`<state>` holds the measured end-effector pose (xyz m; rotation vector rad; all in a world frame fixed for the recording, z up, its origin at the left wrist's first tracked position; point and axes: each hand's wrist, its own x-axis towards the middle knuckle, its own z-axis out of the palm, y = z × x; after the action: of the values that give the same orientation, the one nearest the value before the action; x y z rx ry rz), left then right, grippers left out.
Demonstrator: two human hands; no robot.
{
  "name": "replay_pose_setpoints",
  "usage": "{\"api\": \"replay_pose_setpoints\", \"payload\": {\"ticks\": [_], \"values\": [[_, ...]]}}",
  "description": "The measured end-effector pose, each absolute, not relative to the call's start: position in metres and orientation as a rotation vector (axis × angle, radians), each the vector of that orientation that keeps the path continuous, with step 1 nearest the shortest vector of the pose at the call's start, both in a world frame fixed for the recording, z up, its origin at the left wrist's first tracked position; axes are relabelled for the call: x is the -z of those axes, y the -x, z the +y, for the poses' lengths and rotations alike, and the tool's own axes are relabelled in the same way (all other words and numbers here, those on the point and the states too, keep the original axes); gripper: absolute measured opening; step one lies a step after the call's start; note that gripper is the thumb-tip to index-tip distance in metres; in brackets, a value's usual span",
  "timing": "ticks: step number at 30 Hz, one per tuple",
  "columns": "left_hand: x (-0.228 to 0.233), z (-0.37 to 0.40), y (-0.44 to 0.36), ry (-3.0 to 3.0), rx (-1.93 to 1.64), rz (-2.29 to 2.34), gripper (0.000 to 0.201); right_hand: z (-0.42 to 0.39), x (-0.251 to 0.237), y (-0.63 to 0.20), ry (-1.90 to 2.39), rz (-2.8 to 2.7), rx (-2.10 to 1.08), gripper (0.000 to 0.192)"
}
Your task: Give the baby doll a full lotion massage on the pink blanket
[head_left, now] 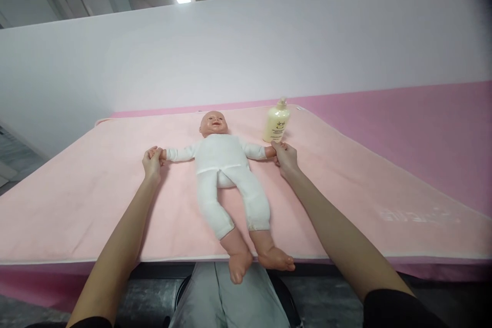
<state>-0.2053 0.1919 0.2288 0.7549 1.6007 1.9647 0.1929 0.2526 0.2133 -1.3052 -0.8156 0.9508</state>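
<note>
Doll (223, 164) on its back between both hands on a pink blanket (96, 200), left hand (152, 162) pinching one doll hand, right hand (285, 156) pinching the other, lotion bottle (276, 122) just beyond right hand

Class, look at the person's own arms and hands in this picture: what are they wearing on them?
Both forearms are bare. The left hand and right hand wear no gloves, and no rings or watch show. Black sleeves end near the elbows at the bottom edge.
</note>
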Motion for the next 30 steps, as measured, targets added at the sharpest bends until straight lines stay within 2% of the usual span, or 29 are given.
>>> {"api": "replay_pose_setpoints", "payload": {"ticks": [15, 19, 30], "values": [[-0.2293, 0.1896, 0.2017, -0.769, -1.966, 1.571, 0.008, 0.2544, -0.2136, -0.1924, 1.259, -0.791, -0.954, 0.022], [-0.2293, 0.1893, 0.2007, -0.738, -1.961, 1.581, 0.007, 0.2514, -0.2172, -0.1898, 1.215, -0.785, -0.991, 0.025], [-0.2248, 0.1928, 0.2065, -0.76, -1.946, 1.62, 0.012, 0.2527, -0.2181, -0.1923, 1.267, -0.83, -1.018, 0.02]]}}
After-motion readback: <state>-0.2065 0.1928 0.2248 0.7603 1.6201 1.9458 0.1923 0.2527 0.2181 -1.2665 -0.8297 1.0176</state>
